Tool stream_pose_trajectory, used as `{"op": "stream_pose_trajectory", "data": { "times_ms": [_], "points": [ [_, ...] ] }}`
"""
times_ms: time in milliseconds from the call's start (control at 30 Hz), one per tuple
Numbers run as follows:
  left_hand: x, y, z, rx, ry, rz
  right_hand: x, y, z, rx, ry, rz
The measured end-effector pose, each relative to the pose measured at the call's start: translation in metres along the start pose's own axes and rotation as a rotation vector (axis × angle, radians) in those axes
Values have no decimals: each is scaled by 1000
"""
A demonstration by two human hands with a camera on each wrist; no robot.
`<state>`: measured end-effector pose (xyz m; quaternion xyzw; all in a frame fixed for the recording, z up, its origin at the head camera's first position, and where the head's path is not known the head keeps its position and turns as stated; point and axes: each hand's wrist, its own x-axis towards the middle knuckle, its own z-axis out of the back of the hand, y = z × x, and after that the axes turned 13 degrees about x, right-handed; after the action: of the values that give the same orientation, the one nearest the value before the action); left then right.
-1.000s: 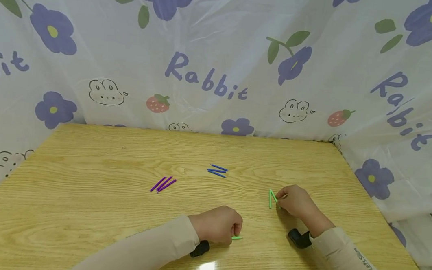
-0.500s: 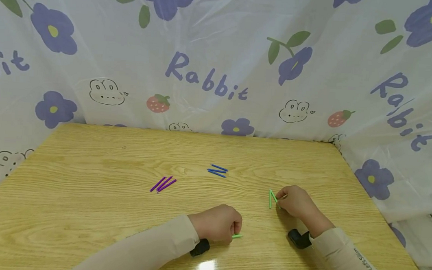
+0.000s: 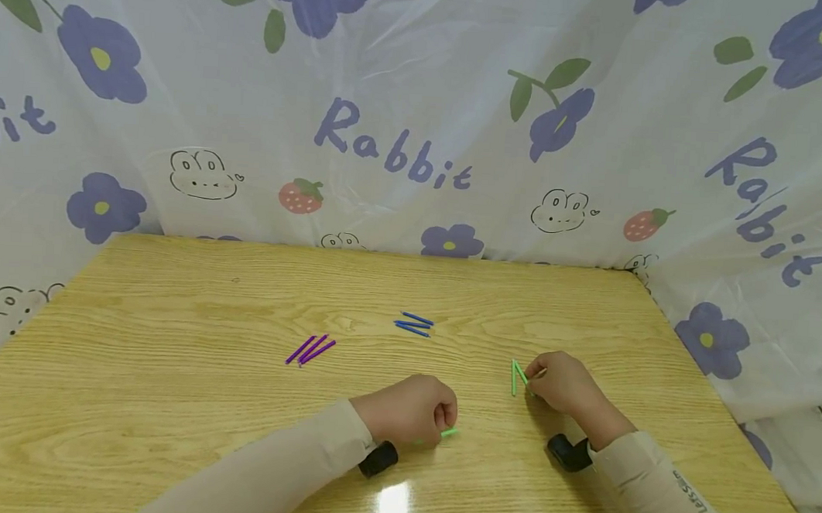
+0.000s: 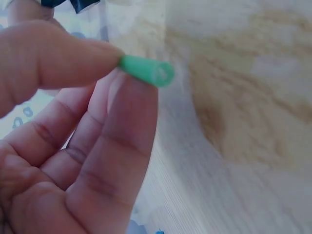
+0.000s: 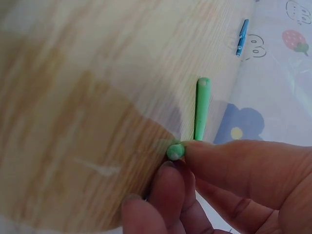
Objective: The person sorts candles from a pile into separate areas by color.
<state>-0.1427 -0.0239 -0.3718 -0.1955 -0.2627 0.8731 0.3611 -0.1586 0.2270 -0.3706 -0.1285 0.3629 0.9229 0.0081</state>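
Note:
My left hand [image 3: 410,407] pinches a slim green crayon-like stick [image 4: 146,70] between thumb and index finger, its round end pointing out past the fingertips. In the head view this hand is low over the middle front of the table. Farther right, my right hand [image 3: 563,382] pinches a second green stick [image 5: 175,152] by thumb and fingertips close to the tabletop. A third green stick [image 3: 514,378] lies just left of that one, their far ends meeting in a narrow V. Most of the left hand's stick is hidden by its fingers in the head view.
Several purple sticks [image 3: 311,350] lie left of centre on the wooden table [image 3: 172,290]. A group of blue sticks [image 3: 414,324] lies near the middle, farther back. A white printed curtain [image 3: 407,70] hangs behind the table and along its sides.
My left hand has moved slightly away from the front edge and a little left, with its green stick. The right hand and the purple and blue sticks stay in place.

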Motion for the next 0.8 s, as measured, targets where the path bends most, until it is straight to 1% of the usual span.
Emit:
{"op": "stream_pose_trajectory", "data": {
  "times_ms": [67, 200, 267, 333, 467, 600, 700, 800],
  "points": [
    [0, 2, 1, -41, 2, 16, 0, 0, 0, 4, 0, 3],
    [1, 5, 3, -87, -11, 33, 0, 0, 0, 3, -1, 8],
    [2, 7, 5, -78, -30, 29, 0, -1, 0, 3, -2, 9],
    [3, 9, 7, -73, -43, 39, 1, -1, 0, 0, -3, 9],
    [6, 13, 10, -68, -53, 60, 1, 0, -1, 9, 0, 7],
    [7, 16, 14, -104, -52, 79, 2, 0, 0, 13, 4, 9],
    [8, 17, 17, -147, -70, 83, 1, 0, 0, 6, 4, 14],
    [9, 17, 18, -186, -104, 85, 1, 0, 0, -3, 3, 18]
  ]
}}
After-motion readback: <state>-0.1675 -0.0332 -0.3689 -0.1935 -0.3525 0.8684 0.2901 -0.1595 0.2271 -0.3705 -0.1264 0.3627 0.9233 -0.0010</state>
